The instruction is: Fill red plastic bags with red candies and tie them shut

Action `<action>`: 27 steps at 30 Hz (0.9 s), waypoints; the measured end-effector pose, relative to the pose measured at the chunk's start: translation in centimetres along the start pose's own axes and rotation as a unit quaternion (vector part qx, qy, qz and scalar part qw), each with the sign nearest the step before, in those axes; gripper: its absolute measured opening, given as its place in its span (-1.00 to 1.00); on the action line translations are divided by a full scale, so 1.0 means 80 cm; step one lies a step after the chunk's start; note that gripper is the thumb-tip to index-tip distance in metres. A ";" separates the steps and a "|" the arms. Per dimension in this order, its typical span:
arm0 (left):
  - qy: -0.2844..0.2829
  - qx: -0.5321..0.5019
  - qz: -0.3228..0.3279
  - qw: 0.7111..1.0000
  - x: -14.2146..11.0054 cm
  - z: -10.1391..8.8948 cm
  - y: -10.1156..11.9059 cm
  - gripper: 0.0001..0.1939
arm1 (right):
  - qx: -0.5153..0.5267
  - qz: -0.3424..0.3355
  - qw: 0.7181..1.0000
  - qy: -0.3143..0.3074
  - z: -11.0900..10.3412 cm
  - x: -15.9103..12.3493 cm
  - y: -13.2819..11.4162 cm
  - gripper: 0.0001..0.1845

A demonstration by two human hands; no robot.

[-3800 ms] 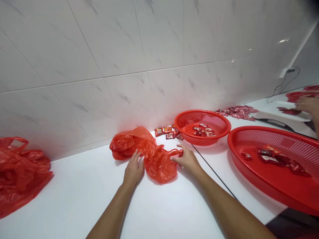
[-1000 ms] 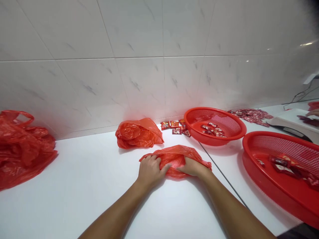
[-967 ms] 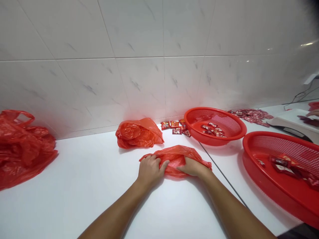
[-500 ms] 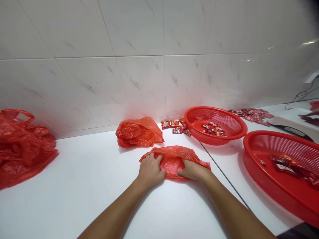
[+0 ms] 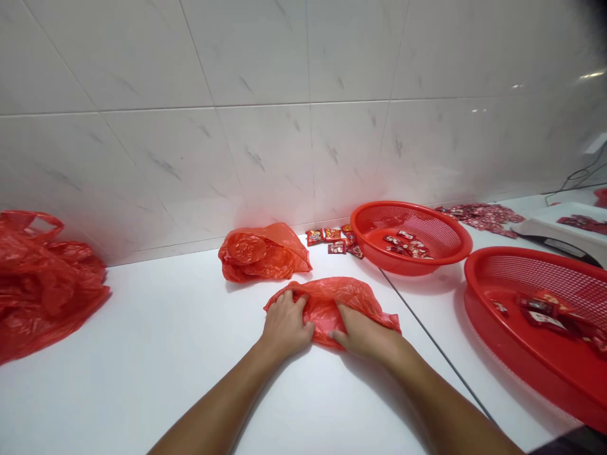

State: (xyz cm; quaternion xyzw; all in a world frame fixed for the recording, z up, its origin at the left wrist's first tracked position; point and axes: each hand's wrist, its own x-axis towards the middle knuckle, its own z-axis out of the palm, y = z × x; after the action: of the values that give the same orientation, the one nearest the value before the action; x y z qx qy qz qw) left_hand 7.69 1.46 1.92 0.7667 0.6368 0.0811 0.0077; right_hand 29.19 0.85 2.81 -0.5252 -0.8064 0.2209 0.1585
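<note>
Both my hands rest on a crumpled red plastic bag lying on the white counter. My left hand grips its left side with curled fingers. My right hand presses into its near edge, with the fingers bunching the film. Just behind the hands lies a second, loosely folded red plastic bag. Small red candy sachets lie against the wall, beyond my hands. Whatever lies under the bag is hidden.
A red mesh basket holding sachets and a larger red basket stand at right. A heap of red bags lies at left. Beyond are a sachet pile, a white scale and a tiled wall.
The bag has moved nearer and is now folded into a bundle under both hands. Over the last second, my right hand has shifted toward me along its edge.
</note>
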 end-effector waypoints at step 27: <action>-0.094 -0.023 0.123 0.988 -0.035 -0.049 -0.004 -0.33 | 0.002 0.051 0.988 -0.148 -0.023 0.031 0.046 0.56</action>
State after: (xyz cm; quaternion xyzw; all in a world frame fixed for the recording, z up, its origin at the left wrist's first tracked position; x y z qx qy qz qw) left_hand 6.35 -1.55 5.47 0.8430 0.5321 0.0240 0.0750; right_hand 31.96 4.73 2.55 -0.5269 -0.7926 0.3056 0.0271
